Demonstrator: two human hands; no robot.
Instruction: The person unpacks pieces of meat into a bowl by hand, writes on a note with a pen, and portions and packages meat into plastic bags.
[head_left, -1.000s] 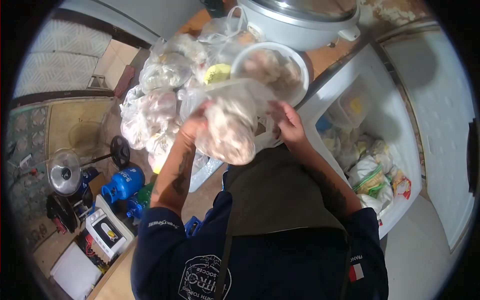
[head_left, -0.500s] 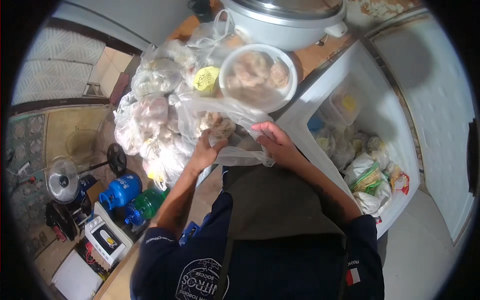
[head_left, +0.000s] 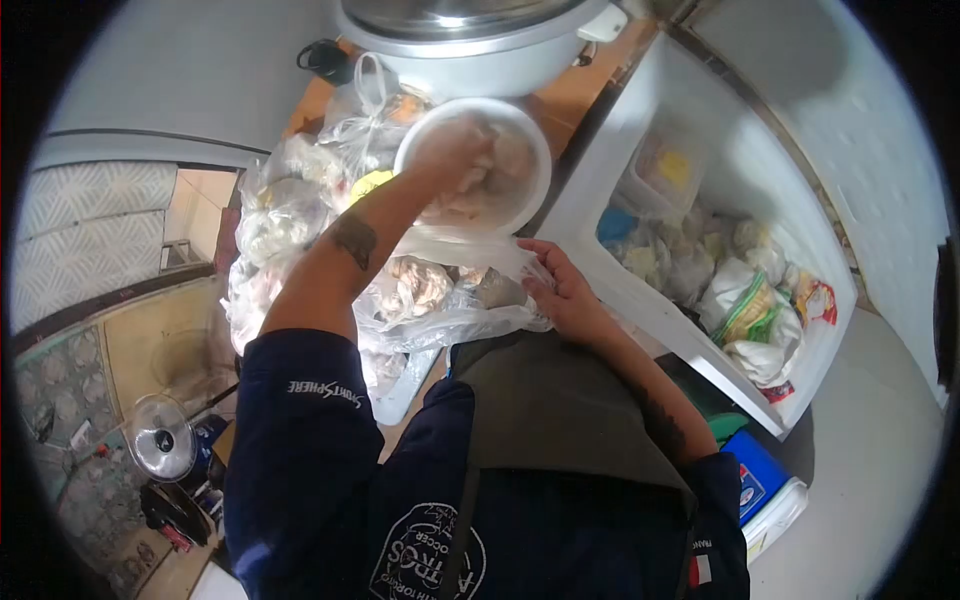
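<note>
My left hand (head_left: 455,152) reaches into a white round bowl (head_left: 543,175) of pale raw meat pieces (head_left: 512,158). Its fingers are smeared by motion, so whether they grip a piece cannot be told. My right hand (head_left: 568,290) pinches the rim of a clear plastic bag (head_left: 450,326) and keeps its mouth apart. Inside this bag, in front of my body and below the bowl, lie pale pinkish meat pieces (head_left: 415,285). My left forearm passes over the pile of filled plastic bags (head_left: 290,215) and partly hides a yellow label (head_left: 370,186).
A large white cooker with a metal lid (head_left: 460,60) stands behind the bowl on the wooden surface. At right, an open chest freezer (head_left: 625,120) holds bagged food and a lidded clear container (head_left: 662,170). A blue-and-white cooler (head_left: 765,490) sits low at right.
My left hand has left the bag and moved up into the bowl. My right hand still holds the bag's rim. The view has shifted to the right.
</note>
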